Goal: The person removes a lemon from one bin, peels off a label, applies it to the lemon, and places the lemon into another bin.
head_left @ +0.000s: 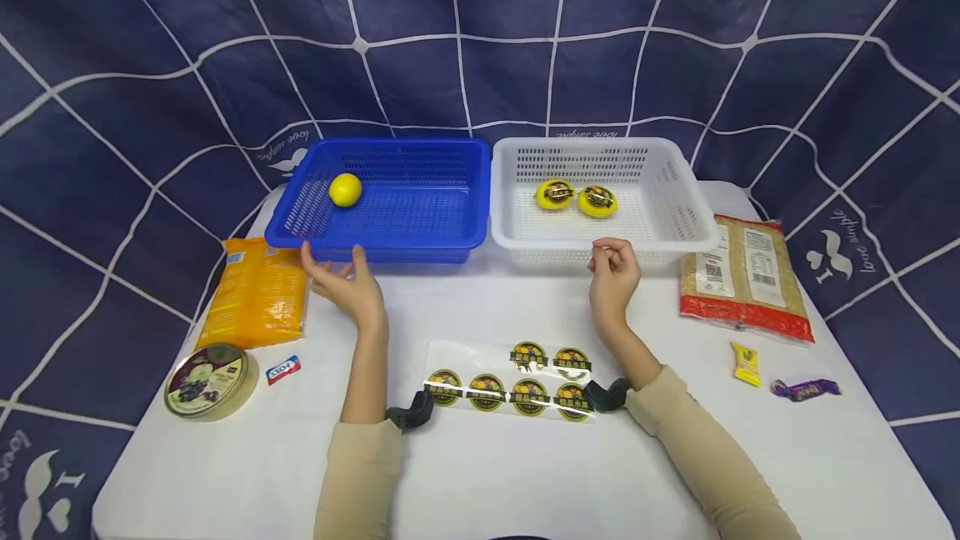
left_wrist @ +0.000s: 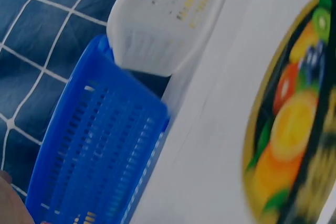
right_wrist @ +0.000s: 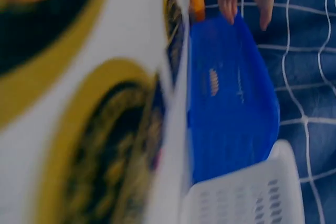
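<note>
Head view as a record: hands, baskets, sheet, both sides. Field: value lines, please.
left hand: fingers spread, at blue basket front rim
right hand: fingers curled, at white basket front rim
blue basket: one lemon, no sticker visible
white basket: two stickered lemons
sheet: six stickers
left side: orange bag, tin, small packet
right side: red-edged bag, yellow packet, purple packet

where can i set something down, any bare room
Free: the blue basket right of its lemon; tabletop between left sleeve and right sleeve, nearer than the sticker sheet; a patch between right sleeve and yellow candy. Crowded: the left side, with orange bag, tin and small packet.
</note>
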Demonstrator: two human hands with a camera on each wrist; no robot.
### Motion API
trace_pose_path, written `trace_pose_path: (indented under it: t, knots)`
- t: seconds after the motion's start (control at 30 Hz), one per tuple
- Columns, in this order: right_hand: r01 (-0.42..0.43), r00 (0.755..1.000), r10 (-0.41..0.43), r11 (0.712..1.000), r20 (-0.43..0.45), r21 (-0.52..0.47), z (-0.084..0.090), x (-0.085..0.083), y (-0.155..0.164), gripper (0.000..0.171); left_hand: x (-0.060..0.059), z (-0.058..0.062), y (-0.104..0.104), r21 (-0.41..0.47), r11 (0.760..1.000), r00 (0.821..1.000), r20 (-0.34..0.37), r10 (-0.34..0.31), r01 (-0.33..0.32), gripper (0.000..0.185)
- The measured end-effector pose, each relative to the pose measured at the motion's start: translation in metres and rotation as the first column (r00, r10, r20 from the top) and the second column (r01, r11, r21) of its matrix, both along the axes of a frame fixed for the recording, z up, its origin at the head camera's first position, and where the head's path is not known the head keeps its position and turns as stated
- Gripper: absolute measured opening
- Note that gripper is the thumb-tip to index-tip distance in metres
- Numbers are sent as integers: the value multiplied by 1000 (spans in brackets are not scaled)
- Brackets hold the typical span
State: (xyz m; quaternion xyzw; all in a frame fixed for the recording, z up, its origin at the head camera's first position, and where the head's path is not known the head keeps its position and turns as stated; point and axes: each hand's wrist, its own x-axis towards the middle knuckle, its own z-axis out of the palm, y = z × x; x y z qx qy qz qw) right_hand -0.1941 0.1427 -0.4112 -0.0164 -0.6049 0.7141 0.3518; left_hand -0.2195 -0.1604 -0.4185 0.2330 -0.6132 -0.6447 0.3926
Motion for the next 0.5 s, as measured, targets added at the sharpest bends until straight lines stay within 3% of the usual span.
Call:
trace_pose_path:
  t: [0.1,0.17,0.27,0.37,0.5]
  knots:
    - [-49,994,58,994,-87,99,18,-5,-17,7,-5,1,13,27,990,990,39,-138,137,61]
    - [-72,982,98,985,-164,158,36,-11,-29,7,-10,1,19,31,982,981,54,-189,187,52]
    - [-79,954,135,974,-267,213,66,-22,-47,5,-17,-2,22,67,977,978,52,-204,200,36]
    - [-82,928,167,963,-332,256,97,-36,-66,6,-20,-10,19,133,974,983,-6,-184,183,27]
    - [-149,910,262,931,-323,334,133,-60,-93,8,-21,-20,14,196,959,977,-107,-187,205,30]
